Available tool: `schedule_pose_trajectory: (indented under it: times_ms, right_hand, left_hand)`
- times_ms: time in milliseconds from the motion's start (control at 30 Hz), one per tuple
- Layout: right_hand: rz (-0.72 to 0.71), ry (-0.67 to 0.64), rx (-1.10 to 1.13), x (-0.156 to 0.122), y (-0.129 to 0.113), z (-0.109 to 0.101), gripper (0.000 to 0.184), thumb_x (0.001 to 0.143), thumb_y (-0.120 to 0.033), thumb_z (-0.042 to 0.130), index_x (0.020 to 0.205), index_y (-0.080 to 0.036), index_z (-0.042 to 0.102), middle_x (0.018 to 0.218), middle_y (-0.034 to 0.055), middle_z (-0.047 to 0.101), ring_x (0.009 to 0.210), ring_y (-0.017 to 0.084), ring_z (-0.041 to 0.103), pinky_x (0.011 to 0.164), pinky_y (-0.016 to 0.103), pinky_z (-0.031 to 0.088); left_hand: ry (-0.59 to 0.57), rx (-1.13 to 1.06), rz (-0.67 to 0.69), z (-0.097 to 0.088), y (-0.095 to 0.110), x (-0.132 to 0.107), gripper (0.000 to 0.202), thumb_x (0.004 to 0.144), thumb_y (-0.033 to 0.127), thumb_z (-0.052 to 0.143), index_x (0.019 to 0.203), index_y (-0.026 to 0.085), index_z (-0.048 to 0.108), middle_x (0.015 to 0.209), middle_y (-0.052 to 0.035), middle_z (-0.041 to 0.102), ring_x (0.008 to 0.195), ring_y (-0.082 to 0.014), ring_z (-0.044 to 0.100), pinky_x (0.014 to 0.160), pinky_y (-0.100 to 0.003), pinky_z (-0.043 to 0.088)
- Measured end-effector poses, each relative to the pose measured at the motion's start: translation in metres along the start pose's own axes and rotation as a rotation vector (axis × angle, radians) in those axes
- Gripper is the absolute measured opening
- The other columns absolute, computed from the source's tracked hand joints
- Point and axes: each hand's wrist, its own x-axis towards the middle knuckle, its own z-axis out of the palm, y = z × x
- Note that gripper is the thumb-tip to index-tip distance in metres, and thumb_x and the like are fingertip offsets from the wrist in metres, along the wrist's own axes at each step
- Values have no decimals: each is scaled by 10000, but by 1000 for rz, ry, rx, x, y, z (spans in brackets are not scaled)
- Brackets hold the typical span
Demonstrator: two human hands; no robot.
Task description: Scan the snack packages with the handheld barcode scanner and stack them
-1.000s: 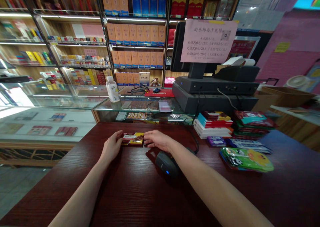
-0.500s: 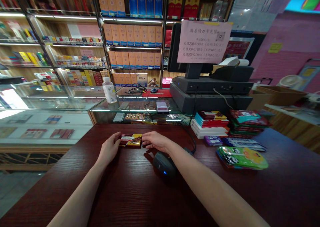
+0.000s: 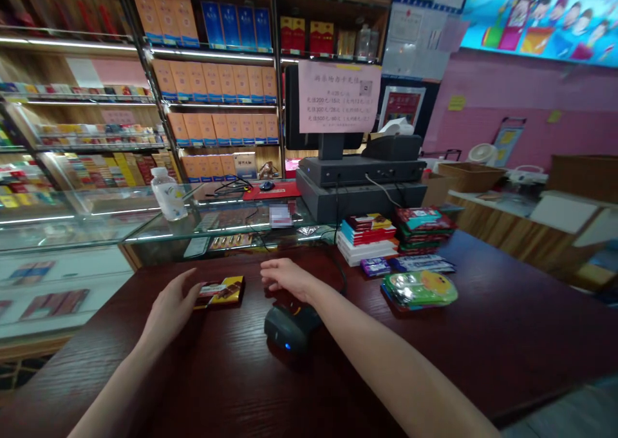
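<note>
On the dark wooden counter lies a yellow and dark red chocolate bar (image 3: 224,290), flat. My left hand (image 3: 171,304) is at its left end, fingers apart and thumb touching or very close to the wrapper. To the right of the bar, with a gap between, my right hand (image 3: 286,278) hovers low with its fingers stretched out, holding nothing. A black barcode scanner (image 3: 286,328) with a blue light rests on the counter under my right wrist, which hides part of it.
Stacked chocolate boxes (image 3: 367,239), packs in dark wrappers (image 3: 422,228), purple packets (image 3: 375,267) and a green duck-print pack (image 3: 425,288) sit on the right. Behind stand a cash register (image 3: 362,180), a glass display case (image 3: 232,222) and a bottle (image 3: 168,194).
My view has turned to the right. My right hand has drawn away from the bar's right end, widening the gap. My left hand stays by the left end, its fingers spread wider.
</note>
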Motion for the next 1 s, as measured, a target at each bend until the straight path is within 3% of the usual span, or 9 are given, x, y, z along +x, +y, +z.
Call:
schedule_pose_trajectory:
  times_ms: [100,300,500,767,900,1000]
  right_hand:
    - [-59,55,-10,-8,-2,-17,339,836,-140,626,1168,-150,690,1050,80,712,874,131,655,635,188,495]
    - [-162,166,-46,-29,-5,-55,369,844,-150,608,1203,-175,685,1118,78,723,962,166,663,727,241,507]
    - [-223,295,-60,-51,-8,-100,346,854,-181,613,1190,-210,691,1131,70,727,1030,197,664,809,290,523]
    - [-338,480,-89,-75,-11,-167,350,829,-216,621,1171,-209,692,1180,62,722,1085,200,658,910,329,518]
    - [-369,638,-200,-81,-12,-204,357,825,-217,596,1166,-188,696,1167,87,731,1056,220,676,900,365,535]
    - [-392,714,-239,-84,-12,-229,377,829,-186,546,1178,-187,688,1210,84,715,1095,215,665,954,373,516]
  left_hand:
    - [-12,0,49,0,20,6,585,832,498,441,1299,186,603,1185,-129,717,1010,-312,700,889,-405,536]
    - [-108,-37,123,8,76,12,551,839,501,443,1297,237,601,1013,-62,757,878,-260,719,821,-358,541]
    - [-152,-123,315,22,138,19,508,834,415,469,1276,209,610,1241,-66,703,1158,-267,645,1025,-377,468]
    - [-223,-164,487,45,222,25,472,858,345,496,1284,183,616,1234,-85,703,1160,-275,643,1041,-387,457]
    - [-266,-223,545,61,255,26,442,862,310,512,1271,185,622,1212,-104,707,1127,-293,653,1008,-420,475]
    - [-302,-284,578,74,277,27,410,851,280,538,1243,208,633,1218,-85,707,1131,-268,655,1019,-389,471]
